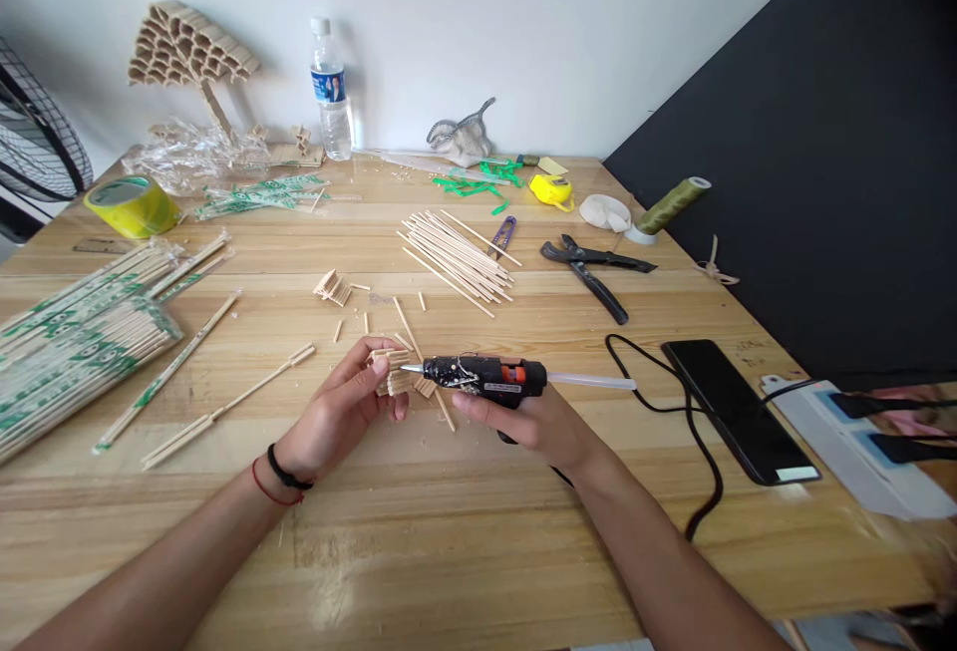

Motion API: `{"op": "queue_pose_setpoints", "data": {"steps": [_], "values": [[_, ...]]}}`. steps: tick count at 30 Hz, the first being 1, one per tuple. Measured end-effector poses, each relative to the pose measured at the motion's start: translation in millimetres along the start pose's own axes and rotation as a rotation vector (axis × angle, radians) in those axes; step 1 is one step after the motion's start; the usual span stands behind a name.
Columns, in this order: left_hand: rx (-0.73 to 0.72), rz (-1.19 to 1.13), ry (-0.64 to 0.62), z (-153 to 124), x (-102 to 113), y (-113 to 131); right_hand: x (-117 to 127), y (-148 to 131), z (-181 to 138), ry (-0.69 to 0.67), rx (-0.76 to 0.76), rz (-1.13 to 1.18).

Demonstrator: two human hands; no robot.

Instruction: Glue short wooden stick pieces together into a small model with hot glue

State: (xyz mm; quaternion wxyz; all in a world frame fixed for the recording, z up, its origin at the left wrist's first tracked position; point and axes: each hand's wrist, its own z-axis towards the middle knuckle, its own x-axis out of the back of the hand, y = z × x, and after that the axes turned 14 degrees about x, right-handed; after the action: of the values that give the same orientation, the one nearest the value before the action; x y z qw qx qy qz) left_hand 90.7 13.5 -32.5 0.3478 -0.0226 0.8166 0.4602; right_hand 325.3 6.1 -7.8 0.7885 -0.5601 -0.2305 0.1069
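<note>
My left hand [340, 412] is closed round a small block of short glued wooden sticks [393, 372], held just above the wooden table [449, 531]. My right hand [534, 422] grips a black glue gun [482, 377] with an orange trigger. Its metal nozzle points left and touches the stick block. A clear glue stick juts from the gun's rear, and its black cord [699, 452] trails off to the right. Loose short stick pieces lie on the table around both hands.
A bundle of bare sticks [460, 257] and a small stick piece [333, 287] lie beyond my hands. Wrapped chopsticks [75, 342] pile up at left, near yellow tape [131, 204]. Black pliers [590, 267], a phone [737, 407], a power strip [859, 442] sit right. A water bottle [330, 93] stands at the back.
</note>
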Motion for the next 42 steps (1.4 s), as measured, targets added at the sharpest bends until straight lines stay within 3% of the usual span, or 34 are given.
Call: {"op": "queue_pose_setpoints", "data": {"steps": [42], "values": [[0.016, -0.002, -0.02, 0.2, -1.1, 1.6, 0.8, 2.7, -2.6, -0.013, -0.037, -0.021]]}}
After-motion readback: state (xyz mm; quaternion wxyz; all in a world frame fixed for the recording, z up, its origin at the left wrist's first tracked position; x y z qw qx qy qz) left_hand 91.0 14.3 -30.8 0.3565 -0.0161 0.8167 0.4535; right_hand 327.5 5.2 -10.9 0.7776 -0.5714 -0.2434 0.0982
